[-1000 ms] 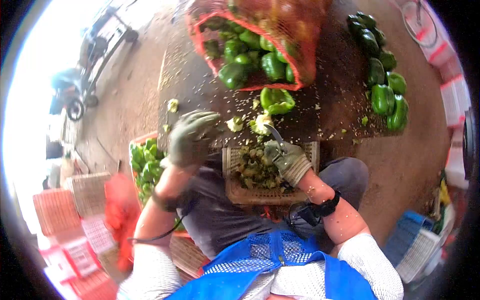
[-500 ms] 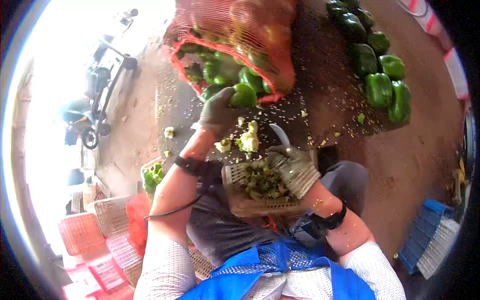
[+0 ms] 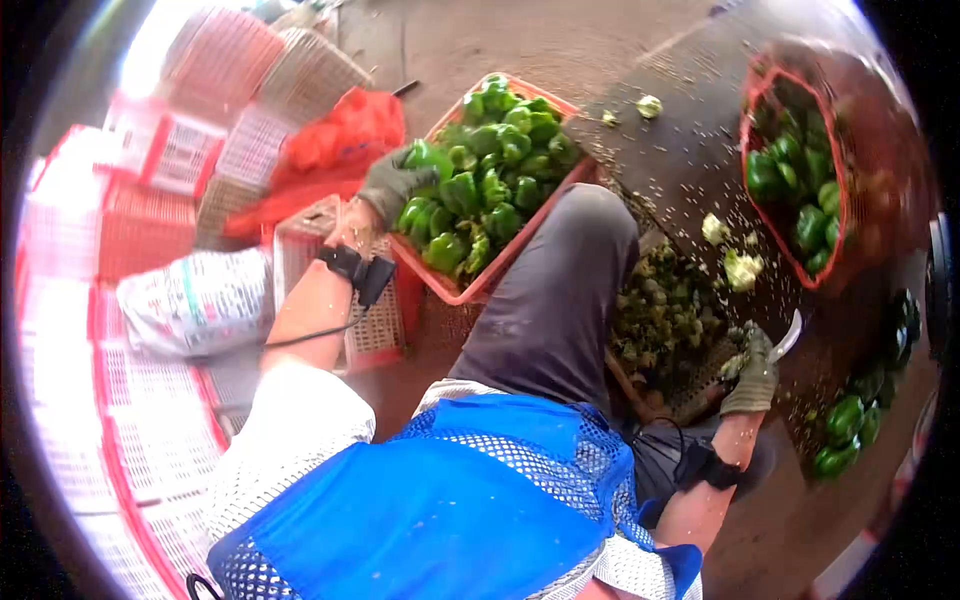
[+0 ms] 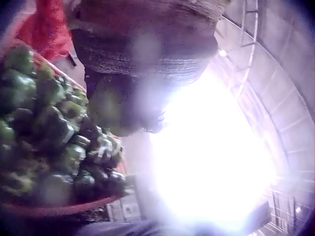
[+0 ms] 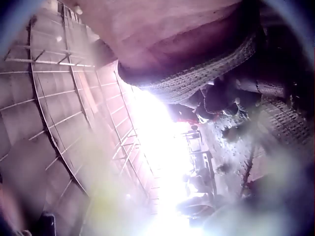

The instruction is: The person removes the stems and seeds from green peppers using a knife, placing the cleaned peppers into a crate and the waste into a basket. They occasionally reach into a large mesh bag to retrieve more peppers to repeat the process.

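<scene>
My gloved left hand grips a green bell pepper at the left edge of a red-rimmed crate heaped with green peppers. In the left wrist view, the same pepper shows below the glove cuff, with the crate's peppers beside it. On the other side, my gloved right hand holds a small knife, its curved blade pointing up and away. That hand is over the near edge of a basket of pepper scraps. Its fingers are mostly hidden in the right wrist view.
Pale pepper cores and seeds lie on the dark table. A red mesh bag of peppers lies open there, and whole peppers stand in rows at the right. Stacked crates and a white sack fill the left.
The left hand took the pepper by the bag's mouth and carried it left to the crate. The head view has turned left. The knife has stayed in the right hand by the scrap basket.
</scene>
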`<state>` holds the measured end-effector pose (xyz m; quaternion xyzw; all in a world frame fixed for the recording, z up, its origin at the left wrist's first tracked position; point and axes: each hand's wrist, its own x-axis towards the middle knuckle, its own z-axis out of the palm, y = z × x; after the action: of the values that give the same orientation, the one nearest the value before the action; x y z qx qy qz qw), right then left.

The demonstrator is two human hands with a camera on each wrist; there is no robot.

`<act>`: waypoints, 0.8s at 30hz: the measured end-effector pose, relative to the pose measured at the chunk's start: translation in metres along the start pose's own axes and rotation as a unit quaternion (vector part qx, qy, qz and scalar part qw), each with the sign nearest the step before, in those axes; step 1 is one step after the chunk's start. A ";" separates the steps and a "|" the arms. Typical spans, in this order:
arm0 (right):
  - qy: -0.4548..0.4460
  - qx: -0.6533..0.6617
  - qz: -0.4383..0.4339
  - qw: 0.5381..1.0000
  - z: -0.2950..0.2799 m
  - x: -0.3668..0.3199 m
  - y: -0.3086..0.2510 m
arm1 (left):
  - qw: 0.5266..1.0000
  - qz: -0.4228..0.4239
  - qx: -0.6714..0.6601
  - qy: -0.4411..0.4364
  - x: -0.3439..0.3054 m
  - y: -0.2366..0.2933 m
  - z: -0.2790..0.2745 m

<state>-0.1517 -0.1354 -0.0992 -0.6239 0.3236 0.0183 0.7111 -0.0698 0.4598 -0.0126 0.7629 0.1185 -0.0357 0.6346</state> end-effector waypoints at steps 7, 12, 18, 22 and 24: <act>0.043 -0.035 0.015 0.998 0.034 -0.031 -0.018 | 0.990 -0.089 0.110 0.005 -0.039 -0.136 -0.031; 0.014 -0.029 0.013 0.999 0.033 -0.042 -0.024 | 0.783 -0.113 0.594 0.147 -0.031 -0.087 0.009; 0.009 -0.133 -0.009 0.991 0.047 -0.056 -0.037 | 0.793 -0.041 0.603 0.073 -0.011 -0.117 0.019; -0.021 -0.066 0.025 0.997 0.064 -0.062 -0.064 | 0.717 -0.019 0.692 0.077 -0.019 -0.134 0.022; -0.015 -0.035 0.025 0.999 0.079 -0.070 -0.096 | 0.706 -0.017 0.705 0.070 -0.031 -0.113 0.035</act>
<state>-0.1313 -0.0592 0.0198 -0.6398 0.3276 0.0569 0.6929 -0.1216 0.4397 -0.1213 0.9862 0.1156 -0.0658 -0.0986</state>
